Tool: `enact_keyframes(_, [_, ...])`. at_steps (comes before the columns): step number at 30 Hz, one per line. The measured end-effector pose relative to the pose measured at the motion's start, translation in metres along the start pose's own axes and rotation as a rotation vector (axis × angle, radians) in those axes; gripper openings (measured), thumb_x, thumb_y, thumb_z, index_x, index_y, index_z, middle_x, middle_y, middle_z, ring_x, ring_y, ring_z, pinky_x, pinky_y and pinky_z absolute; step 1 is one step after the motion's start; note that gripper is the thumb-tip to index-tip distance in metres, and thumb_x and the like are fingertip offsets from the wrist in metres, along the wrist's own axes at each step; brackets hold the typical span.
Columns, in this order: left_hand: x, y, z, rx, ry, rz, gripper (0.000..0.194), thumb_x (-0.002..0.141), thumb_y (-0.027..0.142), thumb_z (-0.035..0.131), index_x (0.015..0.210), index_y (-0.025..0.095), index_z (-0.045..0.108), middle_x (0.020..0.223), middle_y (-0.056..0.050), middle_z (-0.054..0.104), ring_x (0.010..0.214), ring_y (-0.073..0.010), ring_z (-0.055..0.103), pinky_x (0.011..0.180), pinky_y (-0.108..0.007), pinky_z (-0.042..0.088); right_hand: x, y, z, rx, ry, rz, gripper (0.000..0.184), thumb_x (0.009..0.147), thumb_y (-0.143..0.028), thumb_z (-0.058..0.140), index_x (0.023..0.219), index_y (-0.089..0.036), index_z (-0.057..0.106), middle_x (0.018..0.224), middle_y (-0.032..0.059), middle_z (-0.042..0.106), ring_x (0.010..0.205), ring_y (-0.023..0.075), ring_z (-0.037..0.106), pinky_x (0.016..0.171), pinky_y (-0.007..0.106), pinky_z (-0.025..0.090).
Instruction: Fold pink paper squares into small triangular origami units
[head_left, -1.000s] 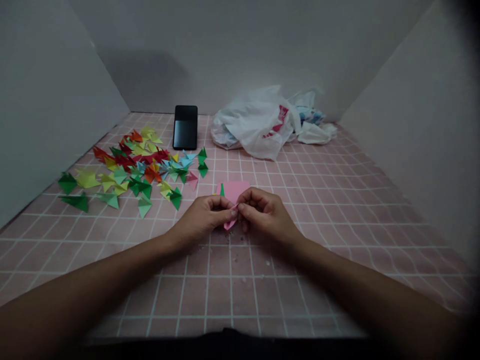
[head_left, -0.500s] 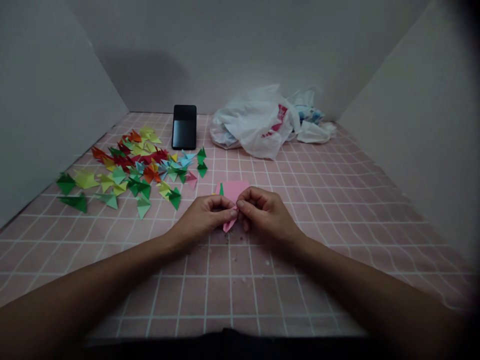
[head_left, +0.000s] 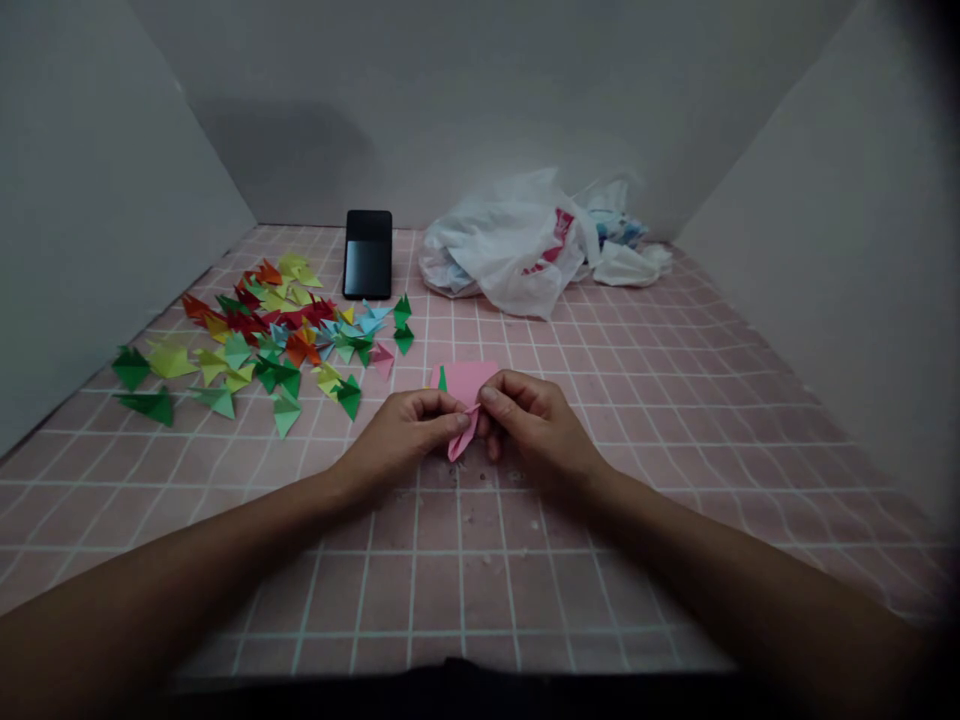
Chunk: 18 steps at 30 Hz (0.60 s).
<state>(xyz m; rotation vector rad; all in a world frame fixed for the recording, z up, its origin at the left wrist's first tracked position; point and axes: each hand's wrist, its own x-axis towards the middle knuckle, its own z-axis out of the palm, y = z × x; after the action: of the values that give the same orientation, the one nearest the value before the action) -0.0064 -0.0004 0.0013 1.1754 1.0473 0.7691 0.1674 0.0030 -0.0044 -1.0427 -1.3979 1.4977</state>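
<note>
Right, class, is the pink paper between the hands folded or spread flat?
Folded: the pink paper shows a creased point pinched between the left hand and right hand.

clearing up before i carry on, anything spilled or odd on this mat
Small pale specks are scattered on the pink grid mat, just below the left hand and right hand pinching the folded pink paper. They look like stray debris on the otherwise bare squares there; what they are is too small to tell.

Left hand (head_left: 405, 440) and right hand (head_left: 536, 428) pinch, close together, nearly touching.
</note>
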Motion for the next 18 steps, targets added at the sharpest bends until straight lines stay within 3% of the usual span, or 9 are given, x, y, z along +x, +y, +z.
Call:
enact_keyframes(9, [0.0019, -0.0051, -0.0031, -0.026, 0.009, 0.005, 0.023, 0.078, 0.035, 0.071, 0.070, 0.014, 0.064, 0.064, 0.002, 0.058, 0.060, -0.0092, 0.047, 0.060, -0.023, 0.034, 0.0019, -0.0042, 0.0013, -0.007, -0.017, 0.047, 0.011, 0.076, -0.025, 0.065, 0.078, -0.019, 0.056, 0.060, -0.0046, 0.060, 0.043, 0.0081, 0.053, 0.043, 0.021, 0.039])
enact_keyframes(18, [0.0016, -0.0034, -0.0011, -0.020, 0.017, 0.007, 0.021, 0.073, 0.033, 0.075, 0.073, 0.014, 0.066, 0.066, 0.002, 0.060, 0.060, -0.0093, 0.050, 0.061, -0.023, 0.037, 0.0004, -0.0041, 0.0027, -0.078, 0.023, 0.018, 0.010, 0.076, -0.024, 0.062, 0.073, -0.018, 0.055, 0.055, -0.0056, 0.055, 0.042, 0.0083, 0.051, 0.042, 0.021, 0.037])
